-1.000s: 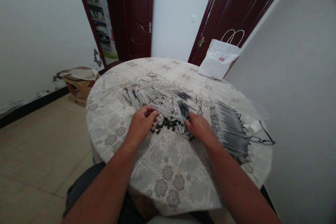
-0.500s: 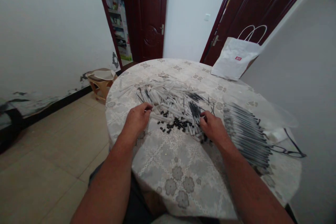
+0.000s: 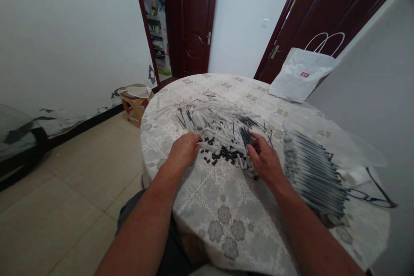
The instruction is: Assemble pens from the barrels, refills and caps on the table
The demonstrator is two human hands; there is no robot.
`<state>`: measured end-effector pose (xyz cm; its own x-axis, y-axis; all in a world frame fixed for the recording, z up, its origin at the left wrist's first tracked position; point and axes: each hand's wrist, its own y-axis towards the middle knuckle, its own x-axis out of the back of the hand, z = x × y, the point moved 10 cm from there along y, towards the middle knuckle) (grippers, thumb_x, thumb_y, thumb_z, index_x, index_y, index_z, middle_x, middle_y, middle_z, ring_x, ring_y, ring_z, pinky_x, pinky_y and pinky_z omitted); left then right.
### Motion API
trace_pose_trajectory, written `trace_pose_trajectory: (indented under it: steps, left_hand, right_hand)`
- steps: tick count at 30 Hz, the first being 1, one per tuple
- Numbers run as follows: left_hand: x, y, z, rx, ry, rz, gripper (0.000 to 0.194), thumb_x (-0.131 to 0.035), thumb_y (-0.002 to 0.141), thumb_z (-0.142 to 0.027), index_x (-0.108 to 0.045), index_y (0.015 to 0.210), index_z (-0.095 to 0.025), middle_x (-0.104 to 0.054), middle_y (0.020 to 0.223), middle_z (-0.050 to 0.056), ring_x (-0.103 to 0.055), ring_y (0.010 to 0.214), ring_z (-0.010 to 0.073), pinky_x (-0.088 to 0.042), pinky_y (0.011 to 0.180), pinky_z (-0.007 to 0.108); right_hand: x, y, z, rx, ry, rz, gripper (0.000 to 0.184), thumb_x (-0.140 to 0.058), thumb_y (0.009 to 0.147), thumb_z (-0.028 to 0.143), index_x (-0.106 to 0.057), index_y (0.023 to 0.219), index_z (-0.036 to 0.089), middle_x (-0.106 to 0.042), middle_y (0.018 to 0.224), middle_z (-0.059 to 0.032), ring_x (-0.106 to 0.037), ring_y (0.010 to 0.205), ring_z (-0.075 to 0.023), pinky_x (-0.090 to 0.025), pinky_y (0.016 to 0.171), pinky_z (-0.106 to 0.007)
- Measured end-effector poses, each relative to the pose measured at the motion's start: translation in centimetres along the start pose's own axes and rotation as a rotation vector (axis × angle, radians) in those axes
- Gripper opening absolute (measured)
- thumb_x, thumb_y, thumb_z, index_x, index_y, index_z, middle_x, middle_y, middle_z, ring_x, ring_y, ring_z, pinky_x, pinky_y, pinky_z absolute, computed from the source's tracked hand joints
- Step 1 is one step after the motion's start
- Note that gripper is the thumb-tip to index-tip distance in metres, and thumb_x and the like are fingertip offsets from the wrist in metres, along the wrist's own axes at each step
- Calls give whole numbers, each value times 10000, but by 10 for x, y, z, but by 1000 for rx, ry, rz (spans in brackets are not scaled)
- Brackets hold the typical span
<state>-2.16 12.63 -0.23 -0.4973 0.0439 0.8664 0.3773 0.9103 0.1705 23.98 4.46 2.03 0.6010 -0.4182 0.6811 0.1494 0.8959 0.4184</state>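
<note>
Left fingers (image 3: 196,139) by white tubes (image 3: 210,115), right fingers (image 3: 258,139) by dark rods (image 3: 245,136); can't tell if either's gripping. Tubes seem light, stiff, slick, so pinch mid-length.

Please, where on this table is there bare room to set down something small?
Bare tablecloth shows between the forearms, nearer than the small black pieces, and also beyond the white tubes, left of the white bag. Crowded: the middle, and the right side with grey rods and glasses.

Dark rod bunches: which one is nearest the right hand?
The front bunch, immediately beside the right hand; the back bunch lies farther from it.
</note>
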Motion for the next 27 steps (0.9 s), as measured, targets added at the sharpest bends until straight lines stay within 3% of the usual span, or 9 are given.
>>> trace_pose_trajectory:
  steps: [4, 9, 17, 21, 27]
  left_hand:
    - [1, -1, -6, -35, 130, -1, 227, -564, 898, -176, -733, 1045, -211, -687, 1059, 139, -635, 1026, 286, -482, 861, 375]
    - [1, -1, -9, -36, 219, 12, 225, -529, 915, -177, -727, 1007, -231, -662, 1023, 120, -615, 994, 271, -472, 808, 344]
    - [7, -4, -6, -52, 251, 50, 191, -569, 863, -176, -749, 910, -218, -667, 961, 150, -599, 957, 310, -449, 844, 403]
    - [15, -6, 6, -66, 118, 47, 182, -580, 845, -209, -734, 936, -244, -709, 958, 121, -616, 940, 294, -447, 843, 393]
    - [36, -2, 14, -34, -338, 15, 249, -567, 888, -413, -736, 945, -241, -747, 949, 71, -658, 880, 247, -475, 805, 344]
  right_hand:
    - [-3, -1, 9, 52, -39, 18, 434, -509, 961, 346, -589, 1352, 177, -701, 941, -61, -644, 799, -203, -504, 784, -327]
    - [0, -1, 26, 167, -84, -4, 284, -497, 968, 317, -665, 1148, 174, -686, 959, -87, -628, 840, -209, -496, 797, -326]
    - [-1, -2, 25, 151, -98, 18, 232, -511, 984, 352, -676, 963, 192, -684, 864, -60, -626, 789, -194, -469, 767, -295]
    - [-5, -2, 24, 124, -87, 50, 239, -519, 990, 370, -677, 938, 199, -705, 861, -53, -647, 806, -194, -465, 771, -286]
    - [-9, -1, 24, 126, -71, 67, 213, -522, 993, 347, -672, 985, 195, -706, 924, -64, -659, 869, -203, -478, 811, -303]
